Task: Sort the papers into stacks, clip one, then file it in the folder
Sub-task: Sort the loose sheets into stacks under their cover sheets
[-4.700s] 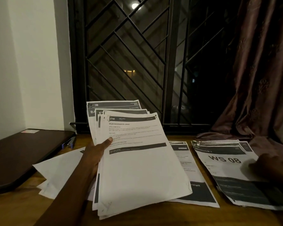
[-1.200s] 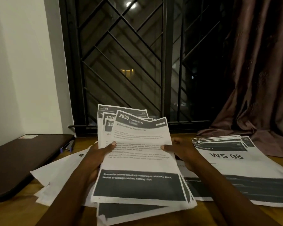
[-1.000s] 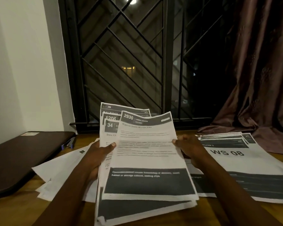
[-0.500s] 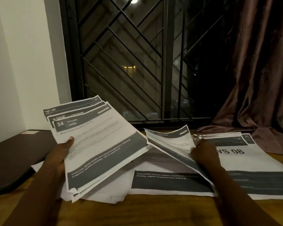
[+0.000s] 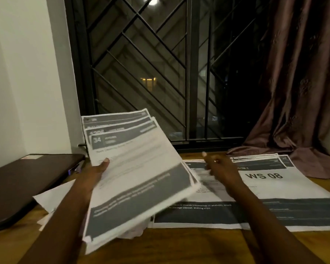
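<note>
Head view. Left hand [image 5: 92,176] grips a fanned sheaf of papers [image 5: 139,168], thumb on the top sheet headed "34", raised above the table [image 5: 179,244]. Right hand [image 5: 220,168], blurred, hovers over the middle stack [image 5: 198,212], fingers loosely spread and apparently empty. The WS 08 stack [image 5: 274,185] lies just beside it, to the right.

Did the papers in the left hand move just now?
Yes. The held papers swung right, away from the laptop, gripped by the left hand.
</note>
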The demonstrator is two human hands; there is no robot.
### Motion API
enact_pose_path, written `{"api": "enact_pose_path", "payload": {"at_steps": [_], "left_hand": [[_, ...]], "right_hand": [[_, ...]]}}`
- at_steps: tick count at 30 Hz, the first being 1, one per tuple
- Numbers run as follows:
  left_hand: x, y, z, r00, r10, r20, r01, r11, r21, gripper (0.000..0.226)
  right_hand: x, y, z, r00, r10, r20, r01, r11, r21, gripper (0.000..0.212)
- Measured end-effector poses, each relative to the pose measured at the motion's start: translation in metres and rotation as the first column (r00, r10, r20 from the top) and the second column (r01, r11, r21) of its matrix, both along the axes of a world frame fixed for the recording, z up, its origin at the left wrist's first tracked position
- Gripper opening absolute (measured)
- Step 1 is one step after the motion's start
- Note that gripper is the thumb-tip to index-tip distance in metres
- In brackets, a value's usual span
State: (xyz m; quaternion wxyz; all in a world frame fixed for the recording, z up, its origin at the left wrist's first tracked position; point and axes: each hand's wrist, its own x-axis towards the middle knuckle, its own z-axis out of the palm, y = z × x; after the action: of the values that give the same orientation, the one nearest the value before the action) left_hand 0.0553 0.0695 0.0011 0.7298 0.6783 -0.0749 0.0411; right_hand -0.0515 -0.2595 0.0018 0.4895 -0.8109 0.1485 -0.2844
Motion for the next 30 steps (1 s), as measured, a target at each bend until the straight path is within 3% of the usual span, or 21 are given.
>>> {"api": "enact_pose_path", "payload": {"at_steps": [2,4,6,9,11,12,14,16,19,22,24,30], "left_hand": [[-0.012,-0.022,-0.004,1.0,-0.018,0.016,0.017,0.999,0.036,0.029],[-0.02,-0.038,-0.009,0.998,-0.06,-0.019,0.061,0.998,0.025,0.026],[-0.026,-0.041,-0.012,0.989,-0.137,-0.053,0.136,0.99,-0.031,0.031],[-0.026,-0.039,-0.015,0.948,-0.297,-0.116,0.279,0.949,-0.148,0.04],[-0.026,-0.04,-0.017,0.931,-0.351,-0.094,0.334,0.929,-0.16,0.04],[-0.027,-0.04,-0.015,0.938,-0.339,-0.079,0.326,0.935,-0.139,0.036],[-0.024,-0.037,-0.012,0.957,-0.281,-0.077,0.273,0.957,-0.103,0.026],[-0.019,-0.03,-0.012,0.973,-0.223,-0.059,0.217,0.972,-0.084,0.021],[-0.011,-0.017,-0.013,0.986,-0.14,-0.09,0.129,0.985,-0.116,0.034],[-0.001,0.004,-0.014,0.992,-0.023,-0.122,0.002,0.985,-0.171,0.027],[0.009,0.025,-0.017,0.991,0.024,-0.13,-0.051,0.977,-0.208,0.044],[0.017,0.05,-0.016,0.977,-0.009,-0.214,-0.072,0.927,-0.368,0.06]], "right_hand": [[-0.004,0.029,0.013,0.965,0.26,-0.021,-0.241,0.919,0.312,0.053],[0.001,0.044,0.008,0.936,0.35,-0.035,-0.323,0.896,0.306,0.04],[0.008,0.045,0.001,0.965,0.259,-0.027,-0.246,0.941,0.231,0.024],[0.016,0.035,-0.008,0.987,0.163,0.017,-0.162,0.954,0.251,0.014],[0.02,0.029,-0.011,0.987,0.158,0.013,-0.155,0.95,0.272,0.003],[0.022,0.026,-0.012,0.988,0.155,-0.004,-0.147,0.947,0.284,0.008],[0.02,0.02,-0.009,0.994,0.105,-0.042,-0.094,0.975,0.202,0.019],[0.014,0.008,-0.004,0.997,-0.063,-0.038,0.064,0.998,0.024,0.024],[-0.003,-0.017,0.002,0.973,-0.228,0.04,0.23,0.972,-0.045,0.024],[-0.016,-0.036,0.002,0.935,-0.353,0.037,0.355,0.922,-0.155,0.023],[-0.016,-0.045,-0.004,0.929,-0.37,-0.026,0.359,0.914,-0.187,0.021],[-0.006,-0.048,-0.026,0.902,-0.331,-0.276,0.23,0.911,-0.342,0.026]]}}
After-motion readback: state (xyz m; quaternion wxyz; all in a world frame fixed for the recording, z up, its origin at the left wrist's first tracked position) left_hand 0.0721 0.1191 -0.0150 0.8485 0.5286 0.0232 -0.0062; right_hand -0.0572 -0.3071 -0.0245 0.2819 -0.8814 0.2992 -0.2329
